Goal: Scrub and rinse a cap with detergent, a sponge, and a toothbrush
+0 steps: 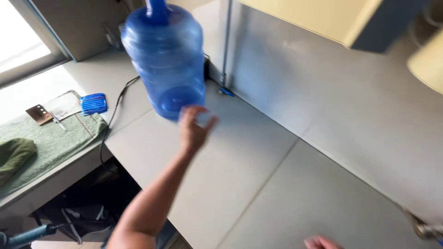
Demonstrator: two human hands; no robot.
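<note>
Jug: large, blue, translucent, upright on the grey counter, close to the wall corner. Left hand: arm extended, fingers spread and released, positioned at the lower front of the jug; contact with the jug cannot be confirmed due to blur. Right hand: only fingertips visible at the frame edge, well apart from the jug; grasp state cannot be determined. Left of the jug: black cable, blue ribbed block, green towel and cleaver lying on the towel.
</note>
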